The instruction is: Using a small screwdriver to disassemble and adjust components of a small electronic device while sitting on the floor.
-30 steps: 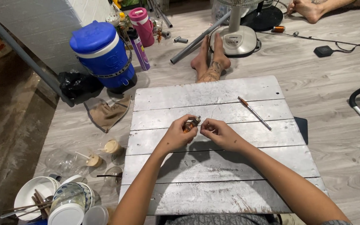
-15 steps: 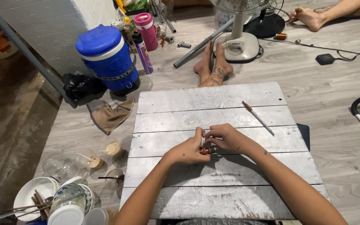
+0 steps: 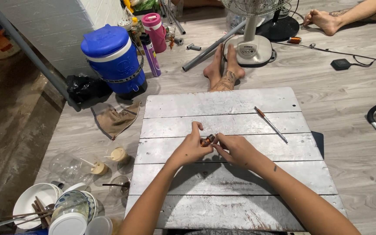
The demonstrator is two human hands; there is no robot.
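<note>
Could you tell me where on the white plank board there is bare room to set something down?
The board is bare along its near planks, between the forearms and the near edge, and along the far plank. The right side holds a thin screwdriver. The middle is taken: the left hand and right hand pinch a small copper-coloured part. The floor to its left is crowded with bowls and cups.

Home floor workspace: low plank table [image 3: 223, 102], blue water cooler [image 3: 114, 58] (dishes [image 3: 33, 202] alongside)

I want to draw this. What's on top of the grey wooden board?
On the grey wooden board lie a thin screwdriver and both hands: left hand, right hand, pinching a small brown part. The fingers cover most of it, so its shape stays unclear.
</note>
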